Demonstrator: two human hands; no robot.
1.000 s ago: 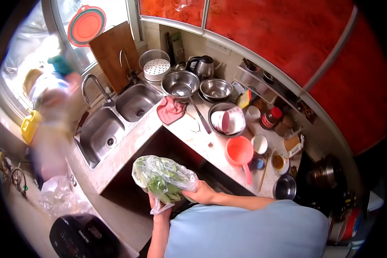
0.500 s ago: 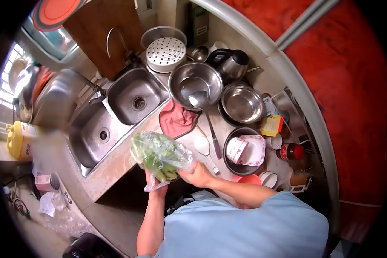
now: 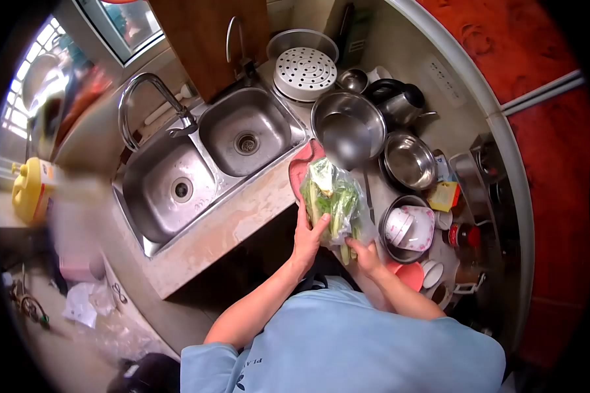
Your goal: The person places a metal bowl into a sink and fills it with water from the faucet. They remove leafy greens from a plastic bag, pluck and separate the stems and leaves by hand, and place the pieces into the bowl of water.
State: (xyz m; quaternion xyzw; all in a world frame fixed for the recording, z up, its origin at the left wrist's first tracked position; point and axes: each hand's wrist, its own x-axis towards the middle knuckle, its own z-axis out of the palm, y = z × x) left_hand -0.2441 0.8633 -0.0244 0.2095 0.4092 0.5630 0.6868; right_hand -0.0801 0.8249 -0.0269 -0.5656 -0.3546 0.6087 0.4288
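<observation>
Bag of greens: the clear plastic bag is held upright between both hands at the counter's front edge, partly hiding the pink cloth; whether the counter is touched cannot be told.

Left hand: the bag's left side is cupped by the left hand, thumb laid across the front and fingers along the side, pressed on the plastic; the load is probably steadied so.

Right hand: the lower right end, where stalks poke down, is gripped by the right hand between thumb and fingers; exact fingertip contact is partly hidden. Two-sided support is judged useful for a loose, limp bundle.

Double sink: set into the counter left of the bag, beneath the tap, presumably so both basins can be reached by water.

Steel basin: placed just beyond the bag; a ladle, blurred, is rested across its rim, probably for support.

Patterned dishes: nested in a dark-rimmed bowl near the right hand, likely to save space.
</observation>
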